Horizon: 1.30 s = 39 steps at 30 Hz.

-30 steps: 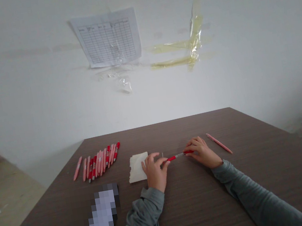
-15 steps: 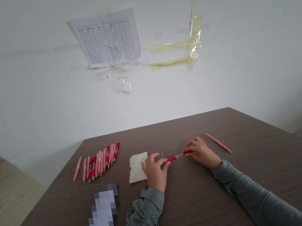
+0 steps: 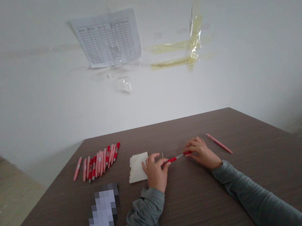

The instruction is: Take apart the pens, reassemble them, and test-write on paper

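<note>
- Holding one red pen [image 3: 179, 157] between both hands, its pale middle showing; it lies crosswise above the table [image 3: 195, 206].
- Left hand [image 3: 156, 170]: thumb and forefinger closed on one end, other fingers loosely curled near the paper [image 3: 137, 168].
- Right hand [image 3: 201, 153]: fingertips pinched on the other end.
- Change over the last second: barely any; both grips stay put, so handling appears to continue in place. Twist or push: cannot tell.
- Edges: pen row [image 3: 100, 164] left, pink pen [image 3: 219, 143] just beyond right hand; open tabletop ahead and between the forearms.
</note>
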Each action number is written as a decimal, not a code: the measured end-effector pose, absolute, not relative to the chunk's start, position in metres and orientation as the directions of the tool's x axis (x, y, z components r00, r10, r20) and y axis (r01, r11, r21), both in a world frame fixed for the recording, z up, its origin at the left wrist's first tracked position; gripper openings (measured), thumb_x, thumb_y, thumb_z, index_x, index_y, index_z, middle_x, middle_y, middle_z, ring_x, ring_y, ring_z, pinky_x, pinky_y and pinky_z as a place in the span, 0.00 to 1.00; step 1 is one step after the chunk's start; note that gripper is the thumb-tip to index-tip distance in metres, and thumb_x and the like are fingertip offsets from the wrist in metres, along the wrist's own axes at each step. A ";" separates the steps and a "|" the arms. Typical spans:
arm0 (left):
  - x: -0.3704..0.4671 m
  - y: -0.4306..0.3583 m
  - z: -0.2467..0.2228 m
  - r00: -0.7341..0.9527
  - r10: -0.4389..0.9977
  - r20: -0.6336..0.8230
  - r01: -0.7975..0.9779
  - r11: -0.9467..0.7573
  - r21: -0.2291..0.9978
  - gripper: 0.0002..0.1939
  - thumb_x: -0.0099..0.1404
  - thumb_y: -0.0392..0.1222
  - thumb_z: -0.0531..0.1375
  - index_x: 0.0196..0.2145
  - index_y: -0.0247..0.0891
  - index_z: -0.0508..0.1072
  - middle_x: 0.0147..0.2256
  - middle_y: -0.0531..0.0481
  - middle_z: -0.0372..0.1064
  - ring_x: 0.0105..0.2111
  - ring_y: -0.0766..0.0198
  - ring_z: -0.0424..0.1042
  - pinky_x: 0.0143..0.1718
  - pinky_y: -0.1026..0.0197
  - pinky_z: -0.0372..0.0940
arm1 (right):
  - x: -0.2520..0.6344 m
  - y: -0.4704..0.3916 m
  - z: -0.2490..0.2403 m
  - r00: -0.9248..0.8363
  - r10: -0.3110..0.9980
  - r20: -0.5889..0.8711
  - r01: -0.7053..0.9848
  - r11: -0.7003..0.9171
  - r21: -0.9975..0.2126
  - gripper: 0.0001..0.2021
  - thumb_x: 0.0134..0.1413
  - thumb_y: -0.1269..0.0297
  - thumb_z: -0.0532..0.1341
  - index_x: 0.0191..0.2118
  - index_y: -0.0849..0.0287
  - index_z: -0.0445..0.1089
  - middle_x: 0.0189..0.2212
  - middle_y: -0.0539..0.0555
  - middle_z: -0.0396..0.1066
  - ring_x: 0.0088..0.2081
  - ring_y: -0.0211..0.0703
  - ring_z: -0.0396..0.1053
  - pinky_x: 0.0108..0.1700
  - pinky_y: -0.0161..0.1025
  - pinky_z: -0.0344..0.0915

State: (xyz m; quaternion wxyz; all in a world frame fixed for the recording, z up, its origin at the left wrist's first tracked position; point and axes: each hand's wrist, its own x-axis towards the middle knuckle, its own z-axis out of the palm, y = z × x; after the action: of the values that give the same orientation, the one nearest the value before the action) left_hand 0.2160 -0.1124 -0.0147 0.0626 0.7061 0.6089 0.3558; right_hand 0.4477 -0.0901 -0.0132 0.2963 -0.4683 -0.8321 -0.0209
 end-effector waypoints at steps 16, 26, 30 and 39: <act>0.215 -0.112 -0.017 0.014 0.885 0.465 0.810 -0.283 0.514 0.05 0.56 0.40 0.63 0.32 0.50 0.77 0.46 0.50 0.67 0.52 0.54 0.62 0.58 0.34 0.45 | 0.445 -0.091 -0.013 -0.408 0.777 0.480 0.788 0.565 -0.245 0.08 0.57 0.61 0.59 0.41 0.47 0.74 0.37 0.52 0.71 0.46 0.47 0.63 0.59 0.58 0.47; 0.215 -0.110 -0.018 0.016 0.875 0.484 0.817 -0.291 0.498 0.07 0.55 0.39 0.64 0.32 0.50 0.77 0.47 0.50 0.67 0.52 0.54 0.62 0.58 0.35 0.45 | 0.446 -0.089 -0.017 -0.431 0.777 0.459 0.777 0.578 -0.248 0.11 0.60 0.60 0.55 0.45 0.43 0.72 0.36 0.52 0.72 0.46 0.47 0.62 0.60 0.58 0.45; 0.214 -0.110 -0.018 0.013 0.878 0.478 0.820 -0.283 0.498 0.09 0.54 0.39 0.65 0.34 0.50 0.76 0.47 0.50 0.67 0.52 0.54 0.63 0.58 0.36 0.46 | 0.446 -0.089 -0.016 -0.420 0.778 0.467 0.779 0.573 -0.255 0.11 0.60 0.60 0.55 0.45 0.43 0.73 0.36 0.52 0.71 0.46 0.47 0.62 0.60 0.58 0.46; 0.214 -0.109 -0.019 -0.007 0.890 0.456 0.825 -0.253 0.505 0.06 0.58 0.44 0.61 0.34 0.46 0.77 0.47 0.48 0.67 0.51 0.53 0.63 0.58 0.34 0.47 | 0.447 -0.089 -0.016 -0.394 0.768 0.505 0.774 0.574 -0.269 0.09 0.59 0.60 0.57 0.42 0.47 0.74 0.37 0.52 0.71 0.46 0.46 0.63 0.59 0.56 0.48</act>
State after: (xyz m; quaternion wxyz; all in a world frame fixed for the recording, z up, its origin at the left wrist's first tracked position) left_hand 0.2138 -0.1089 -0.0191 0.0448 0.7033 0.6095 0.3630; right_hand 0.4468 -0.0886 -0.0162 0.3001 -0.4616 -0.8347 -0.0047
